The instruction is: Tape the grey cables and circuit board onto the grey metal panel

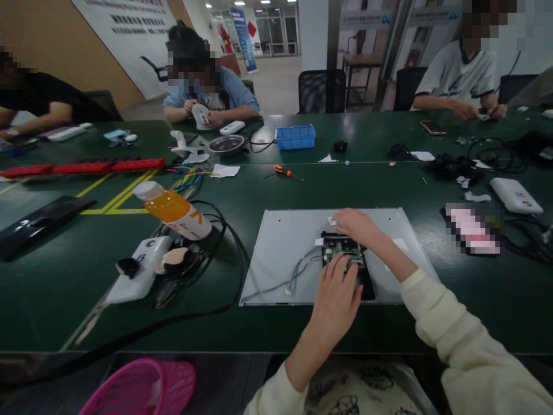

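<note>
A flat grey metal panel [280,248] lies on the green table in front of me. On it sits a black bracket [368,283] with a green circuit board [328,252] in it. My left hand [339,291] rests on the board with its fingers stretched and slightly apart. Past the bracket, my right hand [356,225] has its fingertips closed at a small white piece of tape [332,221]. Another white tape piece [318,242] sticks to the panel at the bracket's left side. Blue and white wires [295,274] run leftward from the board across the panel.
To the left stand an orange drink bottle [175,210], a white device [144,271] and black cables. Beyond the panel lie an orange screwdriver [283,170] and a blue basket [296,137]. A pink phone [470,229] is at the right. Several people sit around the table.
</note>
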The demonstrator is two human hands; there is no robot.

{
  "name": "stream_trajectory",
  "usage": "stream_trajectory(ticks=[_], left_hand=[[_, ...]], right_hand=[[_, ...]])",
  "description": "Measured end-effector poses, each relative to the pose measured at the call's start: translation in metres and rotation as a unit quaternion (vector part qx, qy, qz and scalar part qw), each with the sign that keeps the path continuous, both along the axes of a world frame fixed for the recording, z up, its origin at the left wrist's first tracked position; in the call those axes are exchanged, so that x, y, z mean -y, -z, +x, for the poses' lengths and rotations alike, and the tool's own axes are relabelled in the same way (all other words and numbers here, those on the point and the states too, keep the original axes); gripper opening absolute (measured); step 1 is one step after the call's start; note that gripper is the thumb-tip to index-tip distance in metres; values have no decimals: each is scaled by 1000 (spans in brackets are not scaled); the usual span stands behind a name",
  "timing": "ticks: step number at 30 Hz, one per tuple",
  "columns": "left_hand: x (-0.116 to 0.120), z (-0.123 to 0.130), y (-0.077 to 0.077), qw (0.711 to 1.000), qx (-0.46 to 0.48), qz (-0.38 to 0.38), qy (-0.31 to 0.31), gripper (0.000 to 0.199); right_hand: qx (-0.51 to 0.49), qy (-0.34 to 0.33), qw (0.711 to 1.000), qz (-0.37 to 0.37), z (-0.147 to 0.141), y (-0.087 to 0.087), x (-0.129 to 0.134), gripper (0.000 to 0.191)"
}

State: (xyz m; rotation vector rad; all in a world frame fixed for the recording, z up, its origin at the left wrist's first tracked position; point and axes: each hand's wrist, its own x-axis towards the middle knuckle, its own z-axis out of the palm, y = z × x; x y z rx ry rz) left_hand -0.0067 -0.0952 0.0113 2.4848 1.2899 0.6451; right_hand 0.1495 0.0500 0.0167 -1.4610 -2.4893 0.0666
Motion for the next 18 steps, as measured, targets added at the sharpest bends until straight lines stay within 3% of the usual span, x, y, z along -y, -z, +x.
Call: stream_trajectory(ticks=[7, 14, 18], left_hand=[[7, 2, 18, 999, -39, 37, -6, 42], [8, 1, 25, 998, -48, 35, -6, 49], [8, 1, 26, 998, -49, 31, -6, 49]], right_hand=[[45, 14, 999, -4, -7, 7, -7, 22], [63, 72, 995, 17, 18, -14, 20, 25], [71, 78, 994, 9, 23, -11, 36, 24]])
